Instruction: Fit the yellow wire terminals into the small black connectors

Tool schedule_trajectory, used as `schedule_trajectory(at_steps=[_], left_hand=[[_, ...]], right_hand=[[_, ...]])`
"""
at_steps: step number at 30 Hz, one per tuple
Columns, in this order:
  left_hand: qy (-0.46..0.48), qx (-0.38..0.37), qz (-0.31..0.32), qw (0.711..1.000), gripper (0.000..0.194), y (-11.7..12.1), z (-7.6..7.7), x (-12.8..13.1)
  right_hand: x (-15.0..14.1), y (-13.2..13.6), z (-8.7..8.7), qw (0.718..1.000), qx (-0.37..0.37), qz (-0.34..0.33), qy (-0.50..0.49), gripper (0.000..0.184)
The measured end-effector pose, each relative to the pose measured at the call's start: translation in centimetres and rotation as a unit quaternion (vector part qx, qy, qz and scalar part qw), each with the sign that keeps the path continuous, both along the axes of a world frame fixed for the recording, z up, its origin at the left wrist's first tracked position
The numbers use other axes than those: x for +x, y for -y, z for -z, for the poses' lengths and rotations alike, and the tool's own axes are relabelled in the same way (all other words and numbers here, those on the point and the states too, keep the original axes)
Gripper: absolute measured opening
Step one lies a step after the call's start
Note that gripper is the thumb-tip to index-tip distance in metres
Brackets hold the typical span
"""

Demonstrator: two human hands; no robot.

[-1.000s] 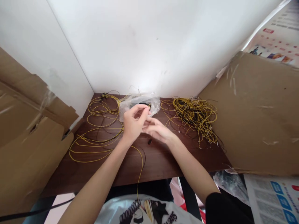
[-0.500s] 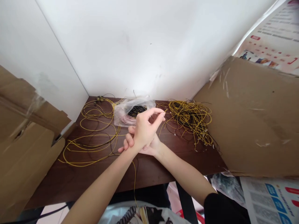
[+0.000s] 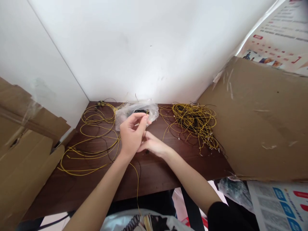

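My left hand [image 3: 131,133] is raised over the middle of the dark wooden table [image 3: 156,170], thumb and fingers pinched on a thin yellow wire [image 3: 137,179] that trails down toward my lap. My right hand [image 3: 154,146] lies just beneath and to the right of it, fingers curled near the same wire; what it holds is hidden. A clear plastic bag [image 3: 136,110] with small black parts inside lies right behind my left hand.
Loose yellow wire loops [image 3: 93,138] spread over the table's left side. A tangled bundle of yellow wires [image 3: 194,123] sits at the back right. Cardboard sheets [image 3: 260,122] lean at the right and another cardboard piece [image 3: 26,150] at the left. White walls close the corner.
My left hand has swung back left from the tangled bundle to in front of the bag, and lowered slightly. My right hand has come out from under it, to the right.
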State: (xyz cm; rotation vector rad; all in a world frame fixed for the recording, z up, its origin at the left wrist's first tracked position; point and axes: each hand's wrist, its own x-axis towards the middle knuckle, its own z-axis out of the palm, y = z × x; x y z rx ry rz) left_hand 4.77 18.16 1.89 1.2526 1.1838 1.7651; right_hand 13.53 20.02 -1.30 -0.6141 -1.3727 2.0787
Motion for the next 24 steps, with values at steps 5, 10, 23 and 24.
schedule_trajectory(at_steps=[5,10,23,24], left_hand=[[0.054,-0.041,0.011,0.998,0.012,1.2,0.1,-1.4],[0.069,-0.072,0.031,0.995,0.011,2.1,0.5,-1.7],[0.009,0.081,-0.130,0.988,0.004,3.7,-4.0,-3.4],[-0.032,0.075,-0.138,0.987,0.004,3.8,-4.2,-3.5]], right_hand=[[2.3,-1.6,-1.0,0.972,0.111,0.207,0.012,0.026],[2.5,-1.2,-1.7,0.961,0.125,0.202,-0.143,0.019],[3.2,-0.9,-2.4,0.970,0.170,0.147,-0.097,0.013],[3.1,-0.8,-2.5,0.965,0.172,0.169,-0.100,0.012]])
